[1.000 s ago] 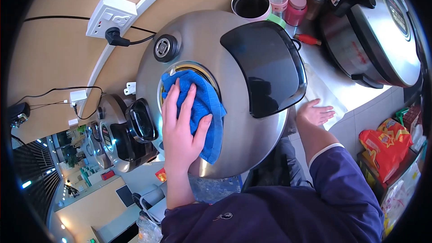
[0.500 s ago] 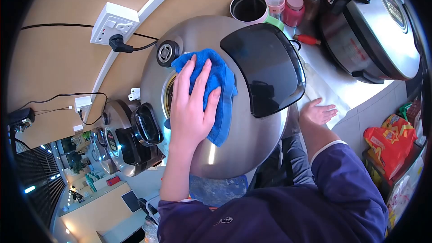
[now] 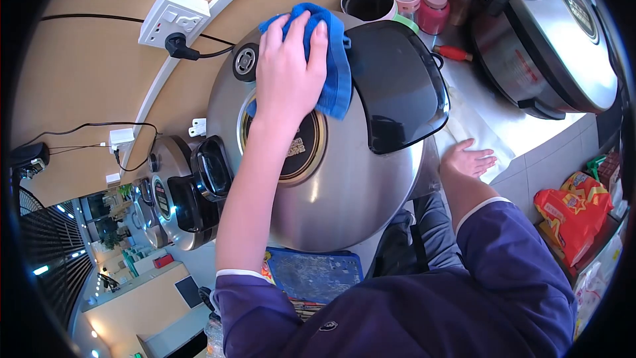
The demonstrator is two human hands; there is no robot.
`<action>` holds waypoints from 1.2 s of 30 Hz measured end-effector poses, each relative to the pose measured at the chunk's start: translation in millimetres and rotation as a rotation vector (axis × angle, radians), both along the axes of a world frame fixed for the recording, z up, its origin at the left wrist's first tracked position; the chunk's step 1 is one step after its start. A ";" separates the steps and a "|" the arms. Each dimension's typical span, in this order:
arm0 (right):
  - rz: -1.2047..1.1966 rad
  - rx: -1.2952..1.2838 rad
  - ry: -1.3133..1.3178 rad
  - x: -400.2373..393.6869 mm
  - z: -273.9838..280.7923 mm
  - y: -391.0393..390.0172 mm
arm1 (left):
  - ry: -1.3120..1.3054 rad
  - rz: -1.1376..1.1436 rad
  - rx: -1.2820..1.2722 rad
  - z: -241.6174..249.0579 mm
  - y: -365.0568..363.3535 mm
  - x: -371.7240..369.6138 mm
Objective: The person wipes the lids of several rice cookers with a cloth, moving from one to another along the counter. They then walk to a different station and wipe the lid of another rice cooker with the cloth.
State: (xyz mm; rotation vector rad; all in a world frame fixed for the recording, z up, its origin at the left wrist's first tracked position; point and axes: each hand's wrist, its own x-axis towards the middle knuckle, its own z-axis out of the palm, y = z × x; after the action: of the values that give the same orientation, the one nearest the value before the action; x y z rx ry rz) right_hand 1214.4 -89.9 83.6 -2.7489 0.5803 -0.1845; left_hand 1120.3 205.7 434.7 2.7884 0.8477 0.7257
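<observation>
My left hand (image 3: 289, 69) presses a folded blue cloth (image 3: 336, 79) onto the far side of a large steel rice cooker's lid (image 3: 331, 205). Its fingers lie over the cloth, beside the round black vent cap (image 3: 246, 61). Part of the lid's round gold-rimmed label (image 3: 306, 149) shows under my wrist. To the right of the cloth is the lid's black handle (image 3: 401, 86). My right hand (image 3: 469, 161) rests palm down with fingers spread on a pale sheet (image 3: 487, 140) at the counter edge, holding nothing.
Another large cooker (image 3: 543, 46) stands at the right, and more cookers (image 3: 179, 192) are at the left. A dark-filled cup (image 3: 364, 1), a pink-lidded jar (image 3: 434, 10) and a red-handled tool (image 3: 453, 52) sit behind. A socket box (image 3: 173, 16) with a plugged-in cord is on the wall.
My left hand and the blue cloth have slid away from me across the lid, uncovering part of the round label. The right hand stays at the same place.
</observation>
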 end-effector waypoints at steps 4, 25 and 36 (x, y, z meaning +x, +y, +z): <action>-0.012 -0.009 -0.014 1.0 -2.1 -2.0 | 0.055 0.036 0.015 -7.6 18.4 31.5; -0.035 -0.078 -0.100 2.5 -1.7 -1.3 | -0.114 -0.459 0.036 2.5 -43.8 45.6; 0.021 -0.063 -0.121 0.7 -18.6 -3.4 | 0.120 -0.561 -0.056 1.1 -182.4 -21.7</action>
State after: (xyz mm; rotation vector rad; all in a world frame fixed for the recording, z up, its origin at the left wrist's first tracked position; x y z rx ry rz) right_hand 1215.1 -93.3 65.0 -2.7793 0.5211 -0.3677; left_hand 1098.7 23.3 435.8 2.8237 0.0703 0.4318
